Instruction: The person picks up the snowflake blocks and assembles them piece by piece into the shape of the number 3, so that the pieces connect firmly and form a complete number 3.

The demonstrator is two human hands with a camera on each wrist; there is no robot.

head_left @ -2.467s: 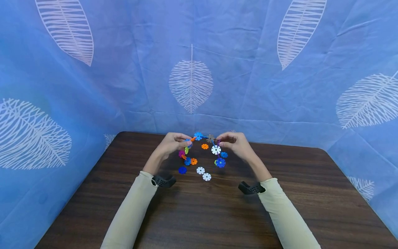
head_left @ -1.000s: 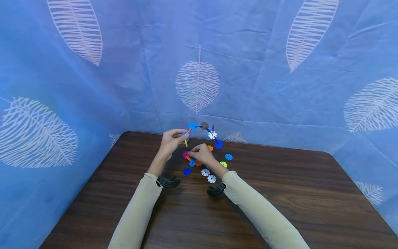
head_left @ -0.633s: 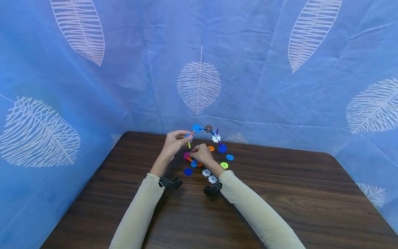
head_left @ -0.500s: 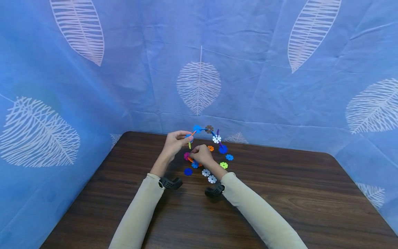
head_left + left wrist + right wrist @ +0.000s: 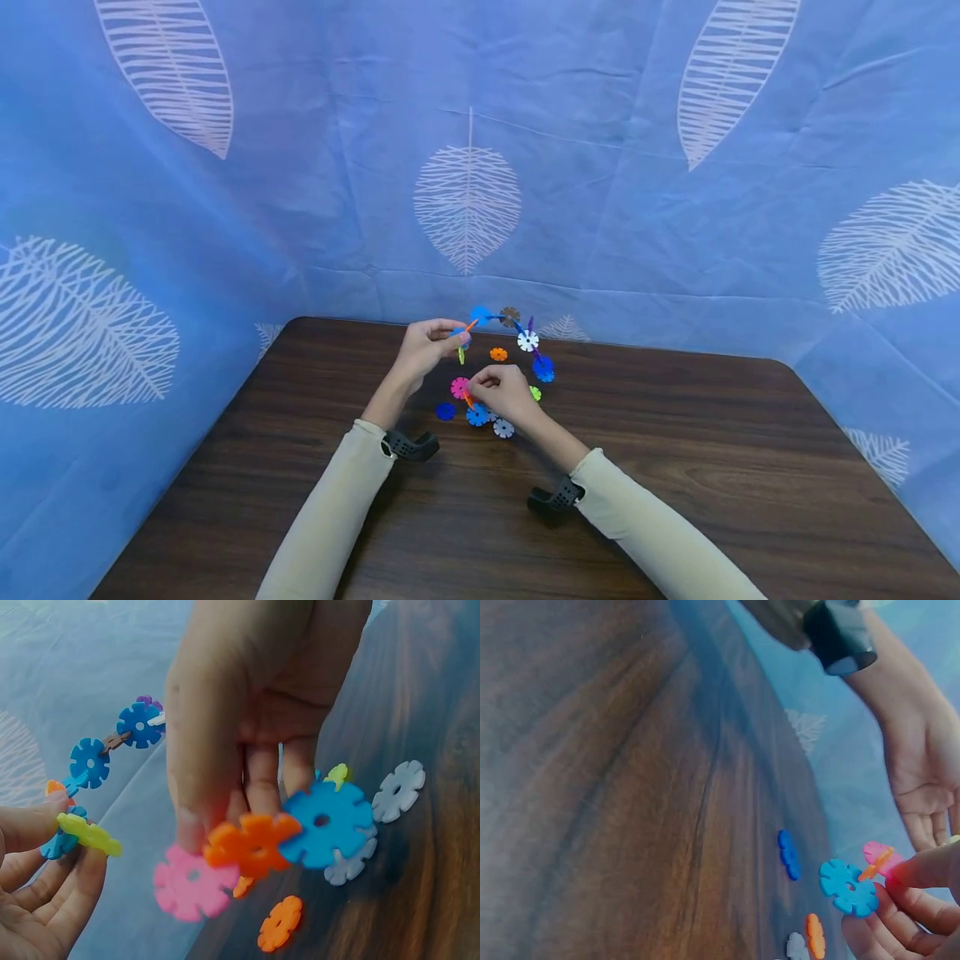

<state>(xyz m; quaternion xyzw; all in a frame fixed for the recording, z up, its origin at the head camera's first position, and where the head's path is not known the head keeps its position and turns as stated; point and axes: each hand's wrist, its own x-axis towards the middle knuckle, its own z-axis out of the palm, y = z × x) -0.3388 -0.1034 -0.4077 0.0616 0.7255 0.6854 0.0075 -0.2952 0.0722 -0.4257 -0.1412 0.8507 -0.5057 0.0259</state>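
My left hand [image 5: 423, 354] pinches one end of a long chain of slotted snowflake discs, near its yellow-green disc [image 5: 88, 834]. From there the chain arcs away and right, past a brown disc [image 5: 510, 317] and a white disc [image 5: 528, 341], down to a dark blue disc [image 5: 542, 367]. Lower and closer to me, my right hand [image 5: 506, 392] pinches a short strip by its pink disc [image 5: 885, 859]. An orange disc [image 5: 251, 846] links that pink one to a blue disc [image 5: 849, 888]. In the head view the strip stands apart from the chain's yellow-green end.
Loose discs lie on the dark wooden table [image 5: 675, 467]: dark blue [image 5: 446, 411], orange [image 5: 498, 354], yellow-green [image 5: 535, 393] and white [image 5: 504, 427]. Some are partly covered by the right hand and strip. A blue leaf-print cloth [image 5: 600, 208] hangs behind the table.
My right hand let go of the chain's right side, moved down and left, then took hold of the pink-orange-blue strip and raised it toward me. The left hand still holds the chain.
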